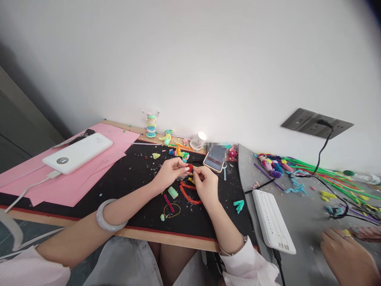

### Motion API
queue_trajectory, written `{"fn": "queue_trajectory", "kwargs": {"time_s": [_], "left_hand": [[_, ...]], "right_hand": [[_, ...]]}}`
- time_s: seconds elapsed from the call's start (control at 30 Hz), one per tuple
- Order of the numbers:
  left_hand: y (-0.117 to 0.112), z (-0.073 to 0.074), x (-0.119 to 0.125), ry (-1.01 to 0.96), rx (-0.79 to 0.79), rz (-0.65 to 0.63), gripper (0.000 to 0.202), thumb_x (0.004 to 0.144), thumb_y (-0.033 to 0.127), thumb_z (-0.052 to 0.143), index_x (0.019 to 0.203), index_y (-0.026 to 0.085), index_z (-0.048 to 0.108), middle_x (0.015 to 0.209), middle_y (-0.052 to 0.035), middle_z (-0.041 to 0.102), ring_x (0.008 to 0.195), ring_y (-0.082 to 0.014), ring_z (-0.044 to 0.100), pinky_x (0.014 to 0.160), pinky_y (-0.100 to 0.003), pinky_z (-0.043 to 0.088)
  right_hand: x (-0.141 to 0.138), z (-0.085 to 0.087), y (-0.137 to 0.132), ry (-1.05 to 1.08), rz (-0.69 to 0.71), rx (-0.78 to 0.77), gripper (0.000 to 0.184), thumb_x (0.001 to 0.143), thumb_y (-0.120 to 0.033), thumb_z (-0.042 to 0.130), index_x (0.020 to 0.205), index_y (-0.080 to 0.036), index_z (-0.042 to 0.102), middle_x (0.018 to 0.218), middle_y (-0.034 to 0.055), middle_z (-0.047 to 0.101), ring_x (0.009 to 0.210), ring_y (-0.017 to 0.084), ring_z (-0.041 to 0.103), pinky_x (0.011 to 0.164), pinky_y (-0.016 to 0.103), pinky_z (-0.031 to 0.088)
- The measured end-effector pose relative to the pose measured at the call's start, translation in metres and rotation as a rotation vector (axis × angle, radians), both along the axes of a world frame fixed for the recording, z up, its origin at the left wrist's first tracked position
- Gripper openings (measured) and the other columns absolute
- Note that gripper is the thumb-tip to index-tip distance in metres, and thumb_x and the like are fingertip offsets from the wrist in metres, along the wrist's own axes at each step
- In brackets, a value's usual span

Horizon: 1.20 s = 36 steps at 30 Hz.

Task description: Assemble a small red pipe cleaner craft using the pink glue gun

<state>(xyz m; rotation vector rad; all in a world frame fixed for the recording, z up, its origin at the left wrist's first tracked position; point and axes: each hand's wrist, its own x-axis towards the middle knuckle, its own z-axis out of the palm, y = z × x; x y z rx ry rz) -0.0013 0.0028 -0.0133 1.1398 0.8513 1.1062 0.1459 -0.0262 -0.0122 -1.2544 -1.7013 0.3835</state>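
Note:
Over the black mat [119, 186], my left hand [171, 173] and my right hand [206, 186] meet with fingertips pinched around a small red fuzzy pipe-cleaner piece [189, 168]. Fingers partly cover it, so its full shape is hidden. Just below lies an orange-red pipe-cleaner loop [190, 198], partly behind my right hand. Nearer me are a pale green fuzzy piece [172, 192], a magenta strip [168, 203] and a thin yellowish loop [173, 211]. A teal bent pipe cleaner [238, 205] rests to the right. Behind my hands, a multicoloured fuzzy piece [180, 153] lies on the mat.
A phone [214, 158] leans beside a paper cup [197, 142] at the wall. Pink paper [98, 171] with a white power bank [79, 153] covers the left. Rightward lie another power bank [272, 220], cables, pipe cleaners [324, 174] and another person's hand [348, 256].

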Motion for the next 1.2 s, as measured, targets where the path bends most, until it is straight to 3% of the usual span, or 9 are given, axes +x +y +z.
{"fn": "queue_trajectory", "kwargs": {"time_s": [1.2], "left_hand": [[0.0013,-0.0016,-0.0006,-0.004,0.007,-0.003,0.025,0.063,0.029,0.073,0.071,0.013,0.056,0.077,-0.0018,0.068,0.073,-0.0152,0.066,0.077,-0.033,0.053]], "right_hand": [[0.0007,-0.0018,0.0014,-0.003,-0.013,-0.023,0.013,0.081,-0.018,0.049,0.072,-0.016,0.058,0.07,0.0021,0.058,0.059,0.012,0.052,0.057,0.023,0.042]]}}
